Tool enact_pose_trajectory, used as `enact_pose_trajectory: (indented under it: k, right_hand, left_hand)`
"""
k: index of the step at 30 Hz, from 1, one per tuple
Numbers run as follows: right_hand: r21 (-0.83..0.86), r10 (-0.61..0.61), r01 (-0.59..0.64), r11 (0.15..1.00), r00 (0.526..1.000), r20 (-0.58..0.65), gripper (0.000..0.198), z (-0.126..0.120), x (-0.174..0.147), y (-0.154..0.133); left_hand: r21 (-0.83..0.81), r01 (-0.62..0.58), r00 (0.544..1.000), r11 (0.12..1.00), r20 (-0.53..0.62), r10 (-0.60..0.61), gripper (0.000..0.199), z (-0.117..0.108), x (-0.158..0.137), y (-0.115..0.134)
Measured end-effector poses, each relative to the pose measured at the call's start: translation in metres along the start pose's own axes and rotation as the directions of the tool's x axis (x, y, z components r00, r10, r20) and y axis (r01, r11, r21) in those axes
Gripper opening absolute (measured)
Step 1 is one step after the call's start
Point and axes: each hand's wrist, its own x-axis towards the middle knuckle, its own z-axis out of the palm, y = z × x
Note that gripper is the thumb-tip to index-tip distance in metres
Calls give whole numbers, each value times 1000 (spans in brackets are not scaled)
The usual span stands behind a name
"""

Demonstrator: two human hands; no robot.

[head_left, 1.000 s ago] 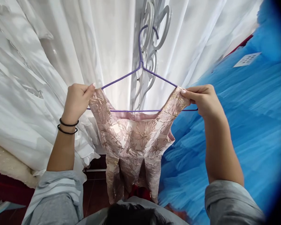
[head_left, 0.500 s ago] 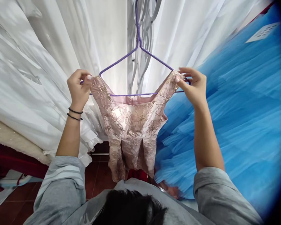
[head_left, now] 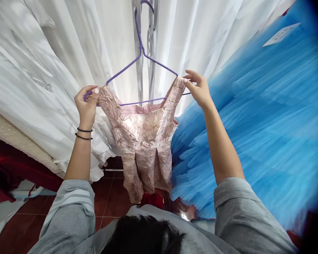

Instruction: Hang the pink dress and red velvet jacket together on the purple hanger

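Observation:
A pink and gold floral brocade dress (head_left: 148,130) hangs by its wide straps on a purple hanger (head_left: 124,68), in front of my body. My left hand (head_left: 86,106), with two black bands at the wrist, pinches the left strap where it meets the hanger's end. At the other shoulder, my right hand (head_left: 198,88) grips the right strap between thumb and fingers, its upper fingers partly raised. The hanger's hook (head_left: 147,5) is up near a grey metal scrollwork post; whether they touch, I cannot tell.
White gowns (head_left: 76,70) hang on the left and behind. A large blue tulle skirt (head_left: 249,134) with a white tag (head_left: 281,34) fills the right. Below lie dark red floor tiles (head_left: 108,197). Dark red cloth (head_left: 21,162) is at lower left.
The hanger and dress have shifted left in view and tilted, the right side now higher. My right hand has moved left and slightly up with the strap; my left hand barely moved.

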Motion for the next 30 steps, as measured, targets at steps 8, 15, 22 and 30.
enact_pose_trajectory:
  k: [8,15,22,30]
  right_hand:
    - [188,39,-38,981,999,-2,42,8,0,-12]
    - [187,57,-35,982,992,-112,32,5,0,-44]
    - [99,22,-6,995,987,-161,40,10,-16,-79]
    - [90,27,-11,996,984,-177,45,8,-16,-83]
  left_hand:
    - [-24,151,977,988,-146,-152,59,7,-15,19]
    - [-110,73,974,991,-206,-94,62,-2,9,11]
    - [-58,19,968,998,-251,-33,64,-23,13,4]
    - [-26,-75,942,997,-331,62,62,-16,16,0]
